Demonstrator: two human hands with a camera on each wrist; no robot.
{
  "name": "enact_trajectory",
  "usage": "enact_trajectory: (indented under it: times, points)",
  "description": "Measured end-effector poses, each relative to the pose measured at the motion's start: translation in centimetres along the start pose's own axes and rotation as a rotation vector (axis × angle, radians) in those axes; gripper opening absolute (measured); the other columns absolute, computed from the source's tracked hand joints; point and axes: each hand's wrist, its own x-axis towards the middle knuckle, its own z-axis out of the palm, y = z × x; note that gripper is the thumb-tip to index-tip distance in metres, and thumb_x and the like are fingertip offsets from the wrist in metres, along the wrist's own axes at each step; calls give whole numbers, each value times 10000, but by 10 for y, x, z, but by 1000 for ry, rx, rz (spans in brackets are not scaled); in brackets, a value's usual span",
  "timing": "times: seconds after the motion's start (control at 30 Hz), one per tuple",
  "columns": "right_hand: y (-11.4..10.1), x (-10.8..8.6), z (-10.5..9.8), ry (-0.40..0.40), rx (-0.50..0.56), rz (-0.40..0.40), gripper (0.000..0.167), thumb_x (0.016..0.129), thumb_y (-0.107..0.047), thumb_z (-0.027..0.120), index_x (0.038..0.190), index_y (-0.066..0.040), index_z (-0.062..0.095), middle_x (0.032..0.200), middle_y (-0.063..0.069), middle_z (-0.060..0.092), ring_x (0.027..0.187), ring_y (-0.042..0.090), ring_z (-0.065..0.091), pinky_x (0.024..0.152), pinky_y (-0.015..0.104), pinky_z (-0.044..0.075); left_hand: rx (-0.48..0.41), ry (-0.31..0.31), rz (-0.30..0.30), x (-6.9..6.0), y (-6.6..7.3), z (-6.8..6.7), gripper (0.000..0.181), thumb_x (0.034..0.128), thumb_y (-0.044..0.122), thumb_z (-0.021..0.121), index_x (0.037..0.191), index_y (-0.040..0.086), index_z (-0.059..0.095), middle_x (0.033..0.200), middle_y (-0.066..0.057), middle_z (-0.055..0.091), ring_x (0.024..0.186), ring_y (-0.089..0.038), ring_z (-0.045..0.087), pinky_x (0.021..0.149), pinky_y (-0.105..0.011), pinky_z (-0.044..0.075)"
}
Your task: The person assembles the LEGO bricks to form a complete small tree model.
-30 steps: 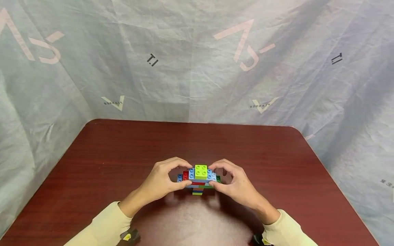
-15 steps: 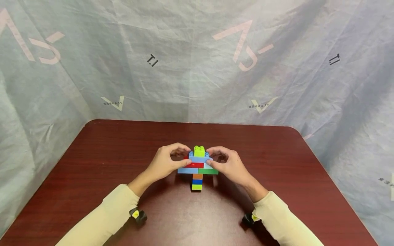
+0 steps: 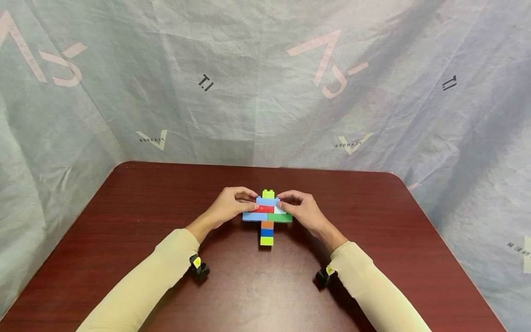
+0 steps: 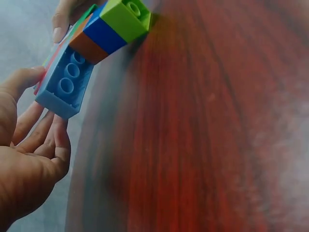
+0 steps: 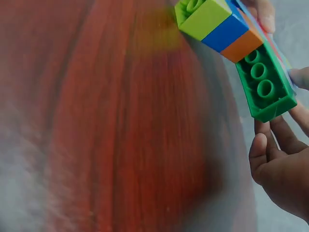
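Note:
A tree-like stack of toy building bricks (image 3: 264,209) is held between both hands in the middle of the head view. My left hand (image 3: 229,204) pinches its left side, thumb at the near face by the red brick. My right hand (image 3: 306,211) pinches the other side, thumb near a pale brick. Wide light-blue and green bricks sit above a narrow column of orange, blue and lime bricks (image 3: 267,241). In the left wrist view, a light-blue brick (image 4: 67,82) shows its hollow underside; the green brick (image 5: 265,84) does likewise in the right wrist view. The far side is hidden.
The dark red wooden table (image 3: 186,184) reaches back to a grey printed cloth (image 3: 232,92), which hangs behind it and along the sides. Black wrist devices (image 3: 200,268) hang under both cream sleeves (image 3: 157,272).
Both hands have moved forward, away from the body, with the brick stack. It has tilted back, so its near faces and lower column show instead of the top studs. Both grips stay.

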Motion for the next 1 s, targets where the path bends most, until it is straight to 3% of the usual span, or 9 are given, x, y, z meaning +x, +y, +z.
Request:
enact_trajectory:
  times: [0.4, 0.77, 1.0]
  points:
    - [10, 8, 5, 25, -57, 46, 229, 971, -179, 715, 1190, -116, 741, 1233, 106, 697, 1054, 186, 612, 856, 278, 512, -49, 41, -110, 12, -16, 7, 305, 885, 196, 823, 1166, 100, 755, 1177, -118, 716, 1023, -190, 649, 821, -240, 550]
    - [15, 12, 7, 24, -114, 32, 209, 972, -143, 715, 1174, -96, 745, 1209, 128, 717, 992, 197, 653, 801, 257, 544, 117, 78, -68, 14, -13, 13, 264, 897, 212, 804, 1140, 117, 764, 1158, -83, 768, 1055, -192, 709, 930, -340, 583]
    - [16, 13, 7, 25, -150, 27, 193, 975, -150, 714, 1160, -105, 749, 1211, 119, 722, 1005, 214, 655, 822, 269, 547, 152, 77, -57, 13, -14, 13, 263, 908, 227, 798, 1147, 124, 764, 1157, -76, 769, 1039, -183, 714, 944, -356, 586]
